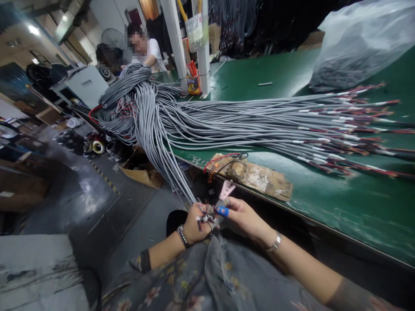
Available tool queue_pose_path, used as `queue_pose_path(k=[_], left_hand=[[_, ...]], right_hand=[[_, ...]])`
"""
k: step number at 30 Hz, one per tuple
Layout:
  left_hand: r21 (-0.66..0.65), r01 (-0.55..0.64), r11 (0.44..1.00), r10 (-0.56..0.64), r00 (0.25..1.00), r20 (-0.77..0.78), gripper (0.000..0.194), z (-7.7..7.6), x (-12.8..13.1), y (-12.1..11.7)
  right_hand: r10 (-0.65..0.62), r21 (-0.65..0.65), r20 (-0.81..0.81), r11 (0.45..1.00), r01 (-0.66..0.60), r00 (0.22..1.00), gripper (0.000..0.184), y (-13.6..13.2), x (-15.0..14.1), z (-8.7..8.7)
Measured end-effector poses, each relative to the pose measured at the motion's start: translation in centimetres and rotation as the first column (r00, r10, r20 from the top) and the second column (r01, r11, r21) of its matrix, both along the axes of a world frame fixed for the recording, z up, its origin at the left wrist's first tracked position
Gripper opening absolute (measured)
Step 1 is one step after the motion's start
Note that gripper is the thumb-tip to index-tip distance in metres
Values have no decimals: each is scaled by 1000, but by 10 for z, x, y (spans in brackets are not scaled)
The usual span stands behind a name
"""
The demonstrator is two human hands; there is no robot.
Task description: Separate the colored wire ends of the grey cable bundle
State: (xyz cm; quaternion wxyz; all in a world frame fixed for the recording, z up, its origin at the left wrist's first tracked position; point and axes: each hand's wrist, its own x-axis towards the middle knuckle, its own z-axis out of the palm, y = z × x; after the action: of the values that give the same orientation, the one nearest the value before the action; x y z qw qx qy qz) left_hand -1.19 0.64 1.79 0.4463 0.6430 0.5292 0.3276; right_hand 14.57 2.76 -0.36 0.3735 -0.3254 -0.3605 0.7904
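My left hand (198, 223) is closed around the ends of a bundle of grey cables (177, 172) that hangs over the table edge. Short dark, red and white wire ends (205, 216) stick out of that fist. Close beside it, my right hand (241, 216) is closed in a pinch by the wire ends, with a blue wrap (222, 211) on one digit. A pale pink clip (227, 189), like a clothespin, juts up from its fingertips. Its lower end and the exact contact with the wires are hard to make out.
Many grey cables (246, 116) lie across the green table (350, 220), their stripped ends at right. A worn wooden block (259, 175) sits at the front edge. A plastic bag (359, 47) stands at back right. Behind the cable pile is a person (155, 52); below is a cardboard box (142, 170).
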Motion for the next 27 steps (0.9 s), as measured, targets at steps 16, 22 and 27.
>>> queue_pose_path(k=[16, 22, 27], left_hand=[[-215, -73, 974, 111, 980, 167, 45, 6, 2, 1], [-204, -109, 973, 148, 972, 184, 45, 3, 3, 0], [-175, -120, 977, 153, 970, 188, 47, 4, 3, 1]], right_hand=[[-8, -28, -53, 1000, 6, 999, 34, -4, -1, -4], [-83, -79, -49, 994, 79, 995, 34, -6, -5, -12], [-97, -93, -40, 991, 93, 995, 32, -7, -7, -9]])
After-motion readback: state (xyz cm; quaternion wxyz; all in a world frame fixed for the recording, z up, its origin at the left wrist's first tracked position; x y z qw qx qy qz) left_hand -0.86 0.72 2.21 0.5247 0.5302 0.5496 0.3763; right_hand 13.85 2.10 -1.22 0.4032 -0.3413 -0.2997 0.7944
